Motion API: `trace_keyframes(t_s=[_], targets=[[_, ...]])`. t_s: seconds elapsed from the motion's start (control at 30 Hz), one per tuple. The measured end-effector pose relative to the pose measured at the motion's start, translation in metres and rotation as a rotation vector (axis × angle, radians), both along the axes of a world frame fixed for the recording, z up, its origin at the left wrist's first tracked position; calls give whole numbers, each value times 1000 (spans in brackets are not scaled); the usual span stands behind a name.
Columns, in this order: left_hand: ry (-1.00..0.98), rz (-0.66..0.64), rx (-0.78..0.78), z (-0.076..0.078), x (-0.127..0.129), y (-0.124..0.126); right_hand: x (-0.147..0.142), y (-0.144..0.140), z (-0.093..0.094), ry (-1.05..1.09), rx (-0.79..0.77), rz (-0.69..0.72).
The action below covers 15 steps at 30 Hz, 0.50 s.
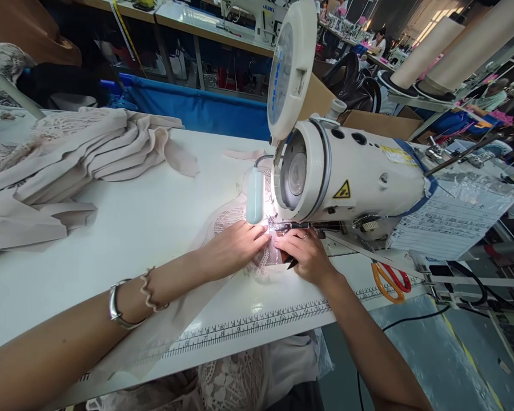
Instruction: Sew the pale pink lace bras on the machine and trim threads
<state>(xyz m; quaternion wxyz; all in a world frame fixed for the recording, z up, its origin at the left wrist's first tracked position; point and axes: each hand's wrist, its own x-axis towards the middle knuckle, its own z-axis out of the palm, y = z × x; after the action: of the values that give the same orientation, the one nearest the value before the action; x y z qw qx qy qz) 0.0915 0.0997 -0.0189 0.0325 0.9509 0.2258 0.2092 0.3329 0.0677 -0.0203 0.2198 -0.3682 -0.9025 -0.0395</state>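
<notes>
Pale pink lace fabric (228,217) lies under the needle area of a white sewing machine (364,171). My left hand (242,246) lies on the fabric left of the needle, fingers stretched out and pressing it down. My right hand (308,257) is just right of the needle, its fingers curled at the fabric's edge. A dark pointed tool (292,263) sticks out below those fingers; most of it is hidden, so I cannot tell its kind. A small pale lamp (255,197) lights the spot between the hands.
Beige fabric pieces (124,142) are piled at left on the white table (154,228). A printed ruler (240,328) runs along the front edge. Orange-handled scissors (388,282) hang at right, near a written sheet (443,220). More lace (233,377) lies on my lap.
</notes>
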Motion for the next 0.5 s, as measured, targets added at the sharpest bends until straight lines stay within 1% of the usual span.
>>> trace_keyframes(t_s=[0.17, 0.23, 0.37, 0.5], targets=[[14, 48, 8, 0, 2, -2, 1, 1, -6, -14, -22, -36], [9, 29, 11, 0, 3, -3, 1, 1, -6, -23, -21, -45], [8, -62, -7, 0, 4, -2, -1, 0, -3, -34, 7, -21], [12, -21, -15, -1, 3, -1, -1, -1, 0, -16, 36, 10]])
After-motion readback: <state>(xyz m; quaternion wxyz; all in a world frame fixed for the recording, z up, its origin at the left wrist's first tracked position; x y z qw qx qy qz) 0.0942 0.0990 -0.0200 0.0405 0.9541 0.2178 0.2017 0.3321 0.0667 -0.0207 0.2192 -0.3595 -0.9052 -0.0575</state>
